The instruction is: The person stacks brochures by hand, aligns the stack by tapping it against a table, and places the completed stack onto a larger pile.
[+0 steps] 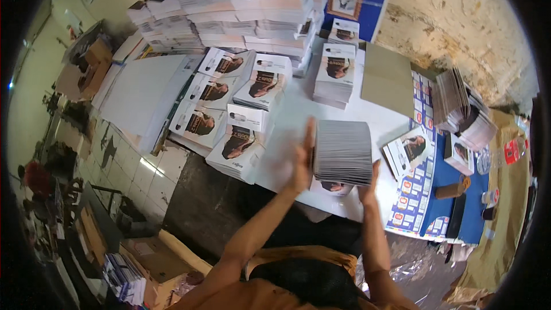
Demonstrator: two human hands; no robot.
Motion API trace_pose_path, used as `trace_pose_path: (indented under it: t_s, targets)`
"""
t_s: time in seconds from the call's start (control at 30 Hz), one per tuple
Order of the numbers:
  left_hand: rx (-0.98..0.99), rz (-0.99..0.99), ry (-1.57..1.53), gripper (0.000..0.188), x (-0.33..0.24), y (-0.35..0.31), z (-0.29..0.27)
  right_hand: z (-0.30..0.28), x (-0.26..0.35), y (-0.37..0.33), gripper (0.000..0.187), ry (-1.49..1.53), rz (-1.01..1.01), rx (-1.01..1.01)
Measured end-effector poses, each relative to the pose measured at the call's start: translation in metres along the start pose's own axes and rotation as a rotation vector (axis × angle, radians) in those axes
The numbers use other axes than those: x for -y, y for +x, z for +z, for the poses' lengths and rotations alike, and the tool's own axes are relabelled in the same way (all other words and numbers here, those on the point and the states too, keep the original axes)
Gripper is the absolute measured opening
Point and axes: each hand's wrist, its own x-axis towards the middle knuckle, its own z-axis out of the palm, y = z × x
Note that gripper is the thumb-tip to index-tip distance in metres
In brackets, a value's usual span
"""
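A thick stack of printed booklets stands at the table's near edge, its many page edges facing up. My left hand is at its left side, fingers stretched out flat and slightly blurred. At the lower right corner my right hand grips the stack, its fingers partly hidden. Under the near end of this stack shows another booklet with a portrait cover. Left of my hands lie several piles of like booklets, covers up. Beyond stands one more tall pile.
Very high booklet stacks rise at the back. A grey-brown board lies on the white table. To the right are a tilted small booklet pile, a brown roll and a plastic bottle. Large white sheets lie left.
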Motion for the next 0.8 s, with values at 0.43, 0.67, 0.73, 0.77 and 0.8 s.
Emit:
trace_pose_path:
  t_s: [0.43,0.67,0.73,0.77,0.8]
  targets:
    - [0.082,-0.044,0.008,0.09,0.012,-0.003,-0.004,-0.035,-0.065,-0.009,0.085,0.225,-0.134,0.156]
    - [0.097,0.139,0.11,0.09,0.002,-0.012,0.002,-0.021,-0.045,-0.014,0.08,0.406,-0.092,0.126]
    - [0.093,0.167,0.111,0.089,-0.01,-0.01,0.004,-0.012,-0.038,-0.014,0.08,0.403,-0.147,0.151]
    - [0.087,0.187,0.116,0.089,-0.016,-0.008,0.007,-0.009,-0.034,-0.013,0.079,0.404,-0.195,0.174]
    - [0.103,0.196,0.097,0.089,-0.023,-0.008,0.01,-0.007,-0.029,-0.014,0.078,0.43,-0.253,0.211]
